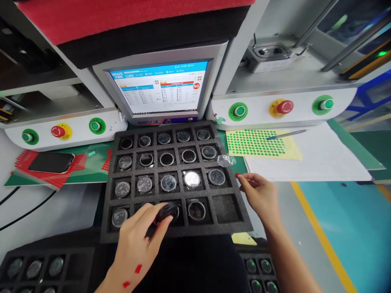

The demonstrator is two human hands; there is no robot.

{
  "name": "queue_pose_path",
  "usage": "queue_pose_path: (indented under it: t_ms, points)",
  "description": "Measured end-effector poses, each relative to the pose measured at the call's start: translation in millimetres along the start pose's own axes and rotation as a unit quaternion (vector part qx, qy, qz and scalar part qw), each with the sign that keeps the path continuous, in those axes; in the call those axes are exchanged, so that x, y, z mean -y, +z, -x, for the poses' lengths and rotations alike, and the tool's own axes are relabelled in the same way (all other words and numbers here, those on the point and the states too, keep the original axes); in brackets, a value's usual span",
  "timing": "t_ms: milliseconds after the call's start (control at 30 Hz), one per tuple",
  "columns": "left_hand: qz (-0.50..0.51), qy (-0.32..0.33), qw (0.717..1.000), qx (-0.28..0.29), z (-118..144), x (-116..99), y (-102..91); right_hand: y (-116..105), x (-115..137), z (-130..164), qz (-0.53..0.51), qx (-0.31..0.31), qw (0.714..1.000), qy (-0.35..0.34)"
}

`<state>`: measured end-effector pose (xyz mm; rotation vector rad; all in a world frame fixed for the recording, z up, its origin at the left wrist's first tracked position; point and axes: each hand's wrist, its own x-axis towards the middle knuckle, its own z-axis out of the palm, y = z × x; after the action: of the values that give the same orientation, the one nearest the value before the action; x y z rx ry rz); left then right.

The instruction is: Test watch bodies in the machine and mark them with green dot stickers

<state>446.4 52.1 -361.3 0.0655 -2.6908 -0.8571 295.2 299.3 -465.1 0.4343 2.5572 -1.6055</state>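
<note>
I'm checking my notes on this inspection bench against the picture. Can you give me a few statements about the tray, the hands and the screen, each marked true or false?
1. The left hand holds a round dark part over the bottom row of the black foam tray. True.
2. Every pocket of the tray is filled. False: the bottom-right pocket is empty.
3. The monitor shows a red NG badge. True.
4. The right hand grips the pen. False: the pen lies on the sheet of green dots.
5. A phone lies left of the tray. True.
</note>
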Motion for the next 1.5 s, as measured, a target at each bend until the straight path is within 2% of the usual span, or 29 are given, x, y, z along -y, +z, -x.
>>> queue_pose_path:
  t_ms: [167, 300, 367, 433, 500, 600, 700, 767, 867, 933, 1000, 1100, 1167, 1267, 1367, 1500]
  points:
    - [0.023, -0.007, 1.0, 0.004, 0.0, 0.9, 3.5, -0.6, 4.0, -3.8, 0.006, -0.009, 1.0, 0.021]
    - [0.042, -0.012, 0.999, 0.006, 0.9, -0.1, 2.3, -8.3, 11.6, -5.1, 0.002, 0.0, 1.0, 0.006]
    - [0.065, -0.031, 0.997, 0.012, 2.1, -0.7, 1.5, -12.8, 18.4, -4.3, 0.006, -0.016, 1.0, -0.017]
    - [0.111, -0.081, 0.99, 0.028, 3.8, -1.2, 2.7, -13.9, 27.3, -4.4, 0.013, -0.038, 0.998, -0.043]
    - [0.195, -0.156, 0.967, 0.049, 5.6, -2.2, 6.1, -9.6, 37.4, -7.2, 0.026, -0.039, 0.997, -0.065]
    - [0.36, -0.255, 0.895, 0.066, 6.7, -5.6, 11.2, 3.0, 52.1, -15.3, 0.048, 0.009, 0.995, -0.092]
    - [0.462, -0.302, 0.831, 0.075, 6.0, -9.3, 12.3, 9.0, 65.4, -13.0, 0.05, 0.014, 0.991, -0.124]
    - [0.471, -0.313, 0.821, 0.086, 5.5, -10.3, 12.2, 4.7, 73.4, 3.1, 0.041, -0.028, 0.988, -0.149]
    - [0.472, -0.32, 0.818, 0.079, 5.5, -10.1, 16.7, -8.3, 82.6, 44.9, -0.002, -0.082, 0.979, -0.186]
    - [0.507, -0.327, 0.796, 0.059, 5.1, -11.6, 22.7, -13.8, 85.5, 74.4, -0.055, -0.054, 0.979, -0.19]
    - [0.553, -0.335, 0.761, 0.051, 3.8, -15.9, 28.4, -12.7, 85.5, 97.7, -0.115, 0.038, 0.973, -0.198]
    - [0.603, -0.343, 0.717, 0.071, 1.1, -25.4, 32.7, -0.7, 80.4, 115.9, -0.198, 0.183, 0.94, -0.21]
    - [0.6, -0.349, 0.714, 0.088, 0.8, -29.7, 33.9, 9.6, 74.5, 119.8, -0.228, 0.225, 0.928, -0.189]
    - [0.573, -0.355, 0.735, 0.078, 4.2, -30.8, 36.8, 22.8, 66.1, 122.6, -0.26, 0.252, 0.922, -0.136]
    - [0.562, -0.333, 0.755, 0.049, 10.0, -30.1, 41.3, 31.4, 63.1, 126.5, -0.284, 0.263, 0.917, -0.096]
    - [0.534, -0.28, 0.797, 0.033, 14.4, -33.5, 41.9, 36.6, 66.6, 130.8, -0.266, 0.252, 0.926, -0.091]
